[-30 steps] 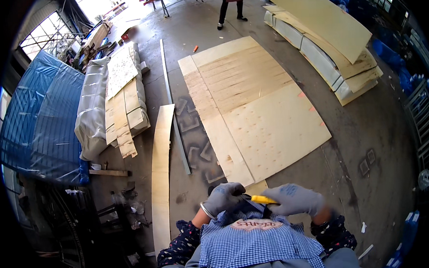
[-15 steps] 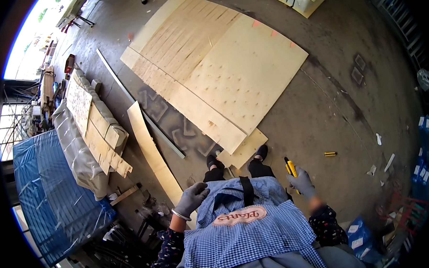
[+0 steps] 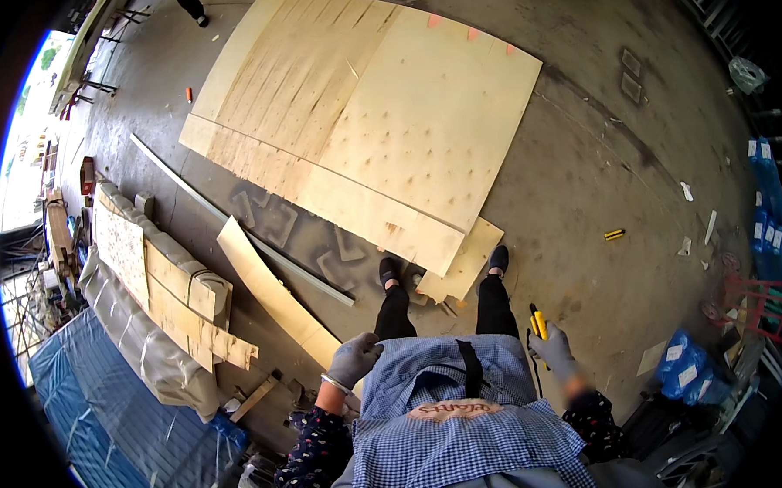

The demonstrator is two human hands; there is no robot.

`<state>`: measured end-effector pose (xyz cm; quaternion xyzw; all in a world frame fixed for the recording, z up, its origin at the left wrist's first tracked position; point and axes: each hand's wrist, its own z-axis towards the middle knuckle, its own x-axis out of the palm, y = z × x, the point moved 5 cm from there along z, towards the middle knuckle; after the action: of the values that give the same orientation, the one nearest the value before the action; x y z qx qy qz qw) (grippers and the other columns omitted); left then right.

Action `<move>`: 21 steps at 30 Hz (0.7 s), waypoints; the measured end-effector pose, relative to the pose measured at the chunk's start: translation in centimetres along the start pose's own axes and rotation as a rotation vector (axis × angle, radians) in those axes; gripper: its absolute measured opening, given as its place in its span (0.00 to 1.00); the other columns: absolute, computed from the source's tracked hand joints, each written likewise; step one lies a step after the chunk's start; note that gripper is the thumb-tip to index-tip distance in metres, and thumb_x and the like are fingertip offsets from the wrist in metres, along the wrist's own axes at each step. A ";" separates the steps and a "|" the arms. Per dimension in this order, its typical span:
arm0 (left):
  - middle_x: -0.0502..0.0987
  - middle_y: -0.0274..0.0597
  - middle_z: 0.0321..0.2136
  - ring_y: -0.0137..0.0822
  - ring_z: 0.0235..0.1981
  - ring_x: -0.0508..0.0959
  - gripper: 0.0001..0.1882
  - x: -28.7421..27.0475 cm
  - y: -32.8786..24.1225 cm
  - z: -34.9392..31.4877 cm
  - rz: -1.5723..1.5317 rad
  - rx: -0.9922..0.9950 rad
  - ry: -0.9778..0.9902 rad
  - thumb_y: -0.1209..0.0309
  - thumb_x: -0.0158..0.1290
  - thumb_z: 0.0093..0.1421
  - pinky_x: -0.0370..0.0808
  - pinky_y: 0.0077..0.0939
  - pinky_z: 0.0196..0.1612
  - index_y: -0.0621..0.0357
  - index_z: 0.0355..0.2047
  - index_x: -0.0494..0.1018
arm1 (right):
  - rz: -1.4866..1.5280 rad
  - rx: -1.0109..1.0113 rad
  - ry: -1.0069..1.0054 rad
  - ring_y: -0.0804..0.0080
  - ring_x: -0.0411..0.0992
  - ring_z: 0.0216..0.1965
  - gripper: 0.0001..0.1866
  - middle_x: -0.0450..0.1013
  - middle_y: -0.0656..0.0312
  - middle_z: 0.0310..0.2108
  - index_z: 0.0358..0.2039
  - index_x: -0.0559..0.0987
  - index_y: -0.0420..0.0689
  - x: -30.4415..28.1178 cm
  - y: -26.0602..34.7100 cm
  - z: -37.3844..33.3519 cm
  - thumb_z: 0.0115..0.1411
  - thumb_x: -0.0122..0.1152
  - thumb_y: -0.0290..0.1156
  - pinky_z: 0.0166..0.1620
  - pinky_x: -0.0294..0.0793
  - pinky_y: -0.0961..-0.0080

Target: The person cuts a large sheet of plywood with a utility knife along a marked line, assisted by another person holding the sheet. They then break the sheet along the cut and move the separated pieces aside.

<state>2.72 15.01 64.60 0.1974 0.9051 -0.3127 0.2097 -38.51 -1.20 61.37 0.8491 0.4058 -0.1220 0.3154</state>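
Observation:
In a grey work glove, my right hand (image 3: 553,348) grips a yellow-and-black utility knife (image 3: 539,325) upright, out beside my right hip. My left hand (image 3: 354,359), gloved the same way, hangs at the left edge of my blue checked apron (image 3: 445,372). Its fingers are curled together and nothing shows in them. Ahead of my feet lie large plywood sheets (image 3: 456,128), with a long plywood strip (image 3: 381,211) along their near left side. A smaller plywood piece (image 3: 462,271) sits partly under their near corner, between my shoes.
A narrow plywood offcut (image 3: 275,288) and a long metal bar (image 3: 233,220) lie to the left. Beyond them is a tarp-covered stack (image 3: 150,324) topped with boards. On the floor at right lies another yellow-and-black tool (image 3: 614,234). Blue wrapped packages (image 3: 689,370) stand at lower right.
My view has shifted and turned, and my feet stand farther apart. My right hand still grips the knife; my left hand stays beside the apron. At the far left, more of another person's leg shows.

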 end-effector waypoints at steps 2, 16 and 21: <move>0.80 0.50 0.32 0.47 0.36 0.81 0.16 -1.9 3.4 1.5 0.035 -0.050 0.001 0.61 0.57 0.56 0.76 0.35 0.39 0.57 0.40 0.75 | 0.139 0.035 0.003 0.57 0.76 0.22 0.14 0.75 0.51 0.22 0.32 0.72 0.37 4.2 -0.2 0.0 0.51 0.61 0.34 0.30 0.74 0.65; 0.80 0.47 0.28 0.35 0.26 0.80 0.16 9.3 31.3 32.0 -0.110 -0.341 -0.001 0.68 0.57 0.57 0.77 0.28 0.30 0.66 0.41 0.73 | -0.049 -0.094 -0.061 0.47 0.75 0.30 0.15 0.74 0.45 0.25 0.29 0.76 0.41 30.4 -11.0 34.1 0.54 0.61 0.42 0.33 0.73 0.59; 0.78 0.43 0.31 0.31 0.26 0.79 0.18 20.2 36.4 44.8 -0.443 -0.556 0.096 0.63 0.57 0.60 0.75 0.21 0.26 0.62 0.44 0.72 | 0.419 0.136 -0.145 0.78 0.70 0.20 0.10 0.73 0.64 0.18 0.30 0.77 0.41 36.0 -20.6 45.6 0.59 0.59 0.36 0.26 0.69 0.78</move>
<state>15.08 16.93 4.75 -0.0536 0.9853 -0.0826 0.1397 -28.99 1.59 0.48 0.9230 0.1880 -0.1416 0.3043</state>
